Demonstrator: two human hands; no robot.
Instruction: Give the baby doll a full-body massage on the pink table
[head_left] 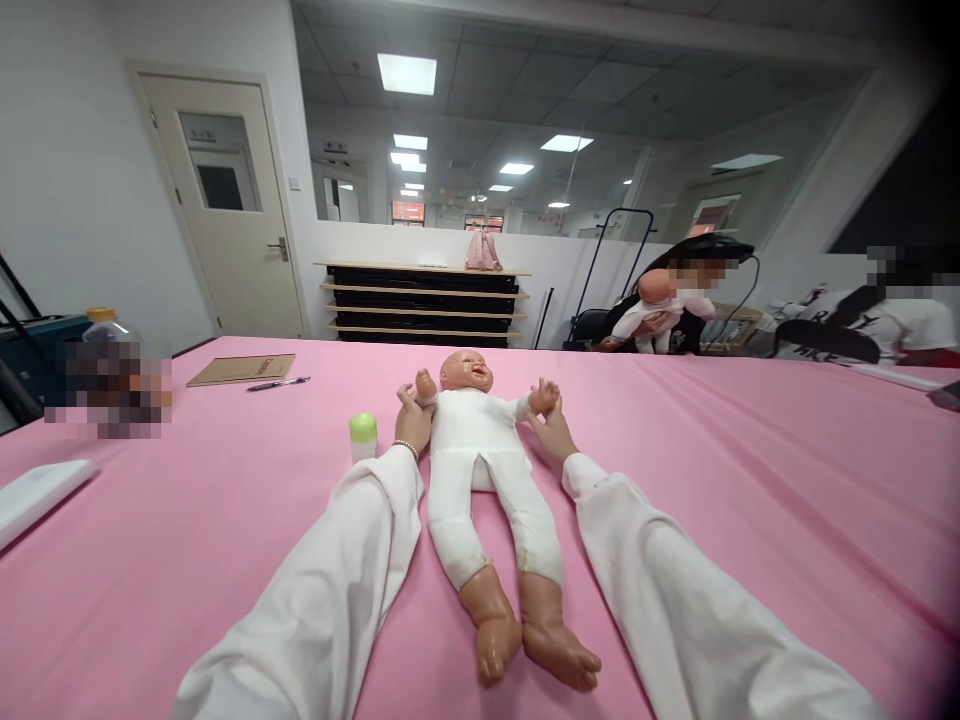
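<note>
A baby doll (pixel 471 432) with a white cloth body lies on its back on the pink tabletop, head away from me and feet towards me. My left hand (pixel 414 422) is closed round the doll's arm on the left, close to its raised little fist. On the other side my right hand (pixel 553 434) grips the doll's other arm just below its spread fingers. Both doll arms are held out sideways and bent up. Beside my left wrist stands a small white bottle with a green cap (pixel 363 436).
A brown notebook (pixel 241 369) and a pen (pixel 278 384) lie at the far left, with a white flat object (pixel 43 498) at the left edge. Behind the table, a person (pixel 686 300) holds another doll. A shelf rack (pixel 426 305) stands by the wall.
</note>
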